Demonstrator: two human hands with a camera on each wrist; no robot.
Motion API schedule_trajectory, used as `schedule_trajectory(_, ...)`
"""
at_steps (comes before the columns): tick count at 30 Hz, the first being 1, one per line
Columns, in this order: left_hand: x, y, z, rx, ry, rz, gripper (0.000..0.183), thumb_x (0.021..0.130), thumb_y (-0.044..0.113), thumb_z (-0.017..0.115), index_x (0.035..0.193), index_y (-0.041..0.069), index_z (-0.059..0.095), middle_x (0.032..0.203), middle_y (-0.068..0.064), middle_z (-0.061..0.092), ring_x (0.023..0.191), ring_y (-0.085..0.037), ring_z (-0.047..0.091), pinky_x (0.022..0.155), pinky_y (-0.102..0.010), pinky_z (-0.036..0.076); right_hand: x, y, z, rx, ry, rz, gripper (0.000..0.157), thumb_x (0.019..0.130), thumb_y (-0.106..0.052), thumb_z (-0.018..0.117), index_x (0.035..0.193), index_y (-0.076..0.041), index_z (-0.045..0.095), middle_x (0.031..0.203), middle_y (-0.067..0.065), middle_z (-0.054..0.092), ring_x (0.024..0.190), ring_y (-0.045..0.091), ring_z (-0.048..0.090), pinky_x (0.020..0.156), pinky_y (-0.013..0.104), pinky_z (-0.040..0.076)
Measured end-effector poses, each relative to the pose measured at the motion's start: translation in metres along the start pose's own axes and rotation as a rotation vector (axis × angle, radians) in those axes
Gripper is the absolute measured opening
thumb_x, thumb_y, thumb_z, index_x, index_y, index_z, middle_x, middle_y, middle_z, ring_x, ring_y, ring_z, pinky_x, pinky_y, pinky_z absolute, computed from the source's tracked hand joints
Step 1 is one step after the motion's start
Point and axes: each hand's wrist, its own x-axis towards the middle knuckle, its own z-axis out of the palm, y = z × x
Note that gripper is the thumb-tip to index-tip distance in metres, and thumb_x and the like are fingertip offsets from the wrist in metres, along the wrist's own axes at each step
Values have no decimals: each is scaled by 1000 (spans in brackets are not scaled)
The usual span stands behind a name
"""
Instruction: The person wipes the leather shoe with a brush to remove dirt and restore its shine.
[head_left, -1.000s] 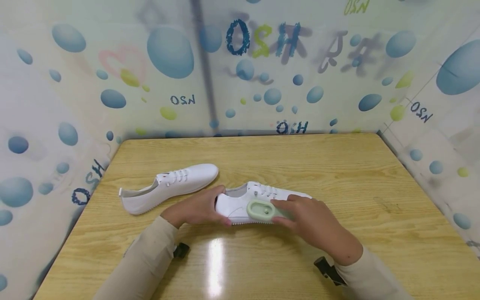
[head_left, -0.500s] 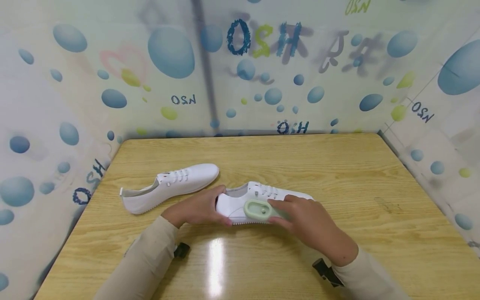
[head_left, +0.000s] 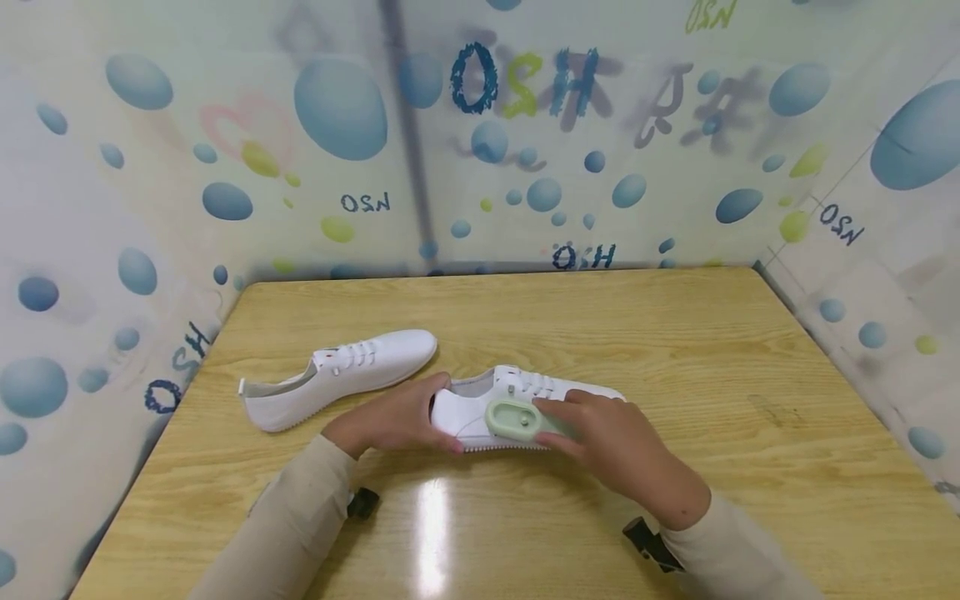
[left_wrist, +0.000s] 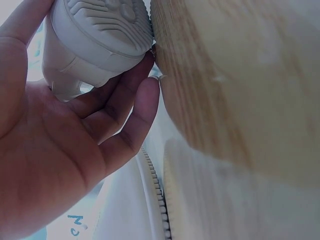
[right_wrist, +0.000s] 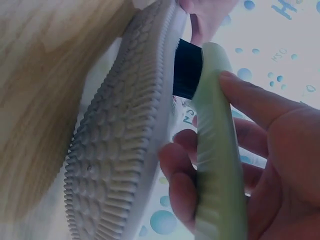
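Observation:
A white lace-up shoe (head_left: 459,410) lies tilted, its side facing up and its ridged sole (right_wrist: 120,130) toward the person. My left hand (head_left: 405,414) grips it by the heel, thumb near the sole edge and fingers behind, as the left wrist view also shows. My right hand (head_left: 611,437) holds a pale green brush (head_left: 513,420) by its handle. In the right wrist view the brush's dark bristles (right_wrist: 188,69) meet the shoe's side just above the sole, and the fingers curl round the handle.
A second white shoe (head_left: 382,360) rests upright behind the left hand, toe to the right. Both stand on a wooden table (head_left: 720,350), with a dotted wall covering (head_left: 660,108) at its back and sides. Black straps with small devices sit at both wrists.
The brush and right hand have slid slightly left along the shoe's side, toward the heel. The left hand and both shoes have stayed in place.

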Motion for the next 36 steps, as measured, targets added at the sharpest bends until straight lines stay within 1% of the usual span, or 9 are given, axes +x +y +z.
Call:
schedule_trajectory(4, 0, -1, 0, 7, 3, 0, 66, 68, 48, 89, 111, 14, 52, 96, 1, 58, 81, -13, 55, 68, -29, 47, 1, 0, -1, -3, -5, 9, 42, 90, -44, 71, 127, -24, 70, 106, 7, 73, 85, 23, 70, 67, 42, 56)
schedule_trajectory(10, 0, -1, 0, 22, 3, -10, 66, 68, 49, 89, 110, 15, 51, 95, 1, 58, 80, -13, 54, 68, -28, 46, 0, 4, -7, 0, -59, 30, 43, 90, -45, 71, 127, -23, 70, 98, 3, 71, 76, 14, 63, 60, 34, 51)
schedule_trajectory(13, 0, 0, 0, 21, 3, -11, 66, 68, 49, 89, 111, 15, 51, 96, 1, 58, 81, -13, 54, 68, -28, 46, -1, 5, -11, 1, -72, 31, 43, 91, -45, 70, 127, -22, 70, 97, 3, 71, 75, 13, 62, 60, 33, 50)
schedule_trajectory(16, 0, 0, 0, 21, 3, -11, 67, 68, 49, 89, 111, 15, 51, 96, 1, 58, 81, -13, 55, 69, -28, 46, -2, 5, -12, 12, -59, 27, 42, 91, -44, 70, 128, -24, 70, 97, 2, 71, 75, 13, 62, 60, 34, 50)
schedule_trajectory(23, 0, -1, -1, 16, 1, -7, 66, 69, 49, 89, 110, 15, 51, 97, 1, 59, 81, -13, 55, 68, -28, 47, 1, 1, 1, 9, 14, -10, 42, 90, -43, 71, 128, -25, 70, 102, 4, 72, 81, 20, 69, 65, 39, 55)
schedule_trajectory(26, 0, -1, -1, 15, 3, -3, 65, 69, 49, 89, 110, 15, 51, 97, 1, 59, 81, -13, 56, 69, -28, 47, 1, 0, 2, 0, 31, -13, 42, 89, -43, 72, 127, -24, 70, 102, 4, 72, 83, 21, 70, 65, 40, 55)
schedule_trajectory(28, 0, -1, -1, 10, 2, -3, 65, 69, 48, 89, 109, 15, 51, 97, 1, 58, 81, -13, 55, 69, -29, 47, 1, 1, 0, -7, 23, -7, 42, 89, -44, 72, 126, -24, 71, 100, 4, 72, 81, 20, 69, 63, 39, 54)
schedule_trajectory(33, 0, 0, -1, 1, -2, -10, 65, 69, 48, 89, 109, 15, 51, 97, 1, 58, 82, -14, 55, 70, -29, 46, -1, 5, -8, -11, -37, 23, 43, 90, -44, 71, 127, -23, 70, 96, 2, 71, 73, 14, 62, 58, 33, 49)
schedule_trajectory(36, -1, -1, 0, 2, -1, -10, 65, 69, 48, 89, 109, 15, 51, 97, 2, 58, 83, -14, 54, 70, -29, 46, -2, 5, -10, -9, -49, 32, 43, 89, -44, 72, 127, -23, 70, 97, 2, 71, 74, 13, 62, 60, 33, 50)
